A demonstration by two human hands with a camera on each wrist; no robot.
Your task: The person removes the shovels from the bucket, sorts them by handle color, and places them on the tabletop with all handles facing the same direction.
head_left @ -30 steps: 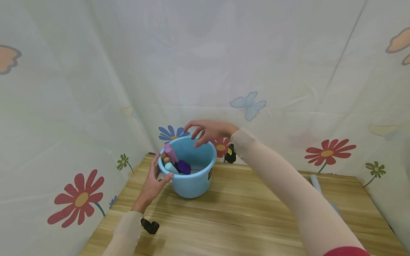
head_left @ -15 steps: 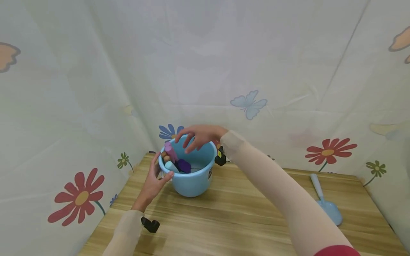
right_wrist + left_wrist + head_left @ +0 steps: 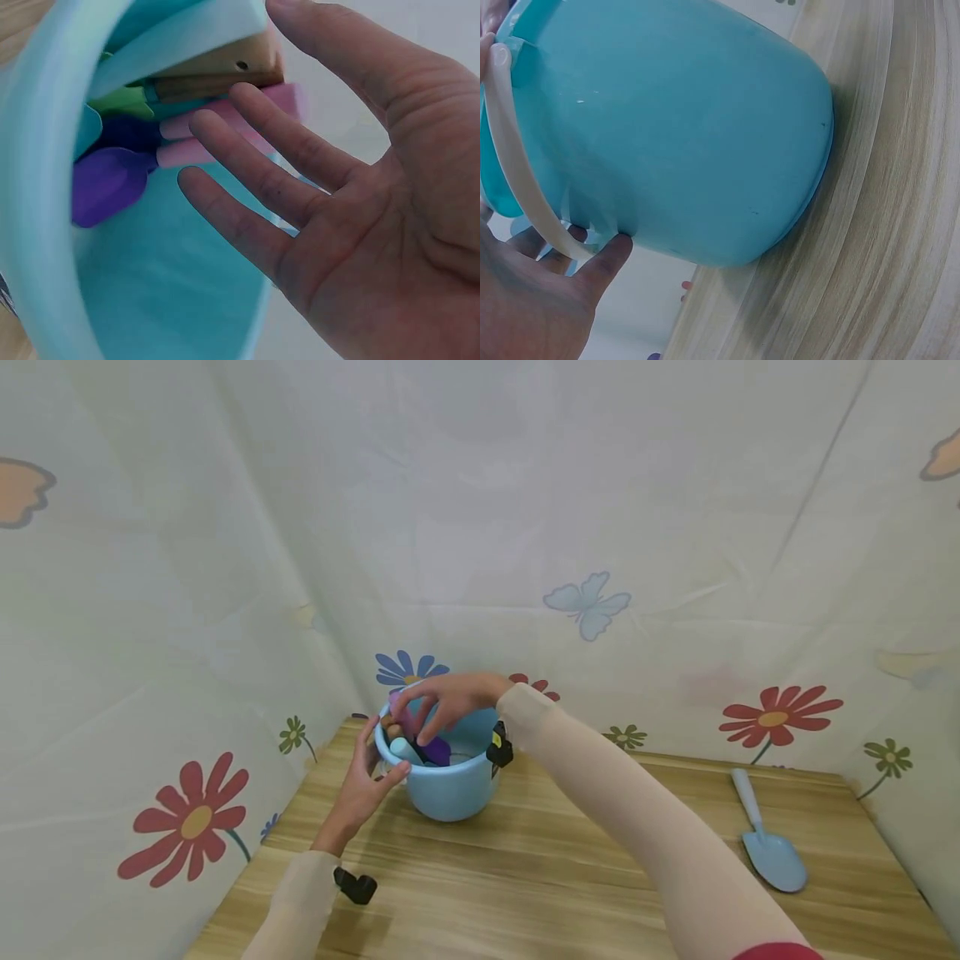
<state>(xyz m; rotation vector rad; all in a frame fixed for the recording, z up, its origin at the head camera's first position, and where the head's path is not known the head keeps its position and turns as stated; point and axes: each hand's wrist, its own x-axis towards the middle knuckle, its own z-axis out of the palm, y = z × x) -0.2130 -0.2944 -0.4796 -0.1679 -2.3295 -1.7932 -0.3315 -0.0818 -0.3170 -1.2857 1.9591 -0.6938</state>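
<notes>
Now right hand [image 3: 450,697], fingers spread, has dropped lower; pink handles [image 3: 176,154] just beyond it, likely reachable; left hand [image 3: 362,792] grips bucket [image 3: 450,793].

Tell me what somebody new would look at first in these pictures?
Probably the light-blue bucket on the wooden table, with the left hand gripping its side and the right hand over its opening. Inside it, pink handles and a bright purple scoop stand out. Off to the right in the head view lies a pale-blue shovel, with a big red flower on the cloth behind.
</notes>
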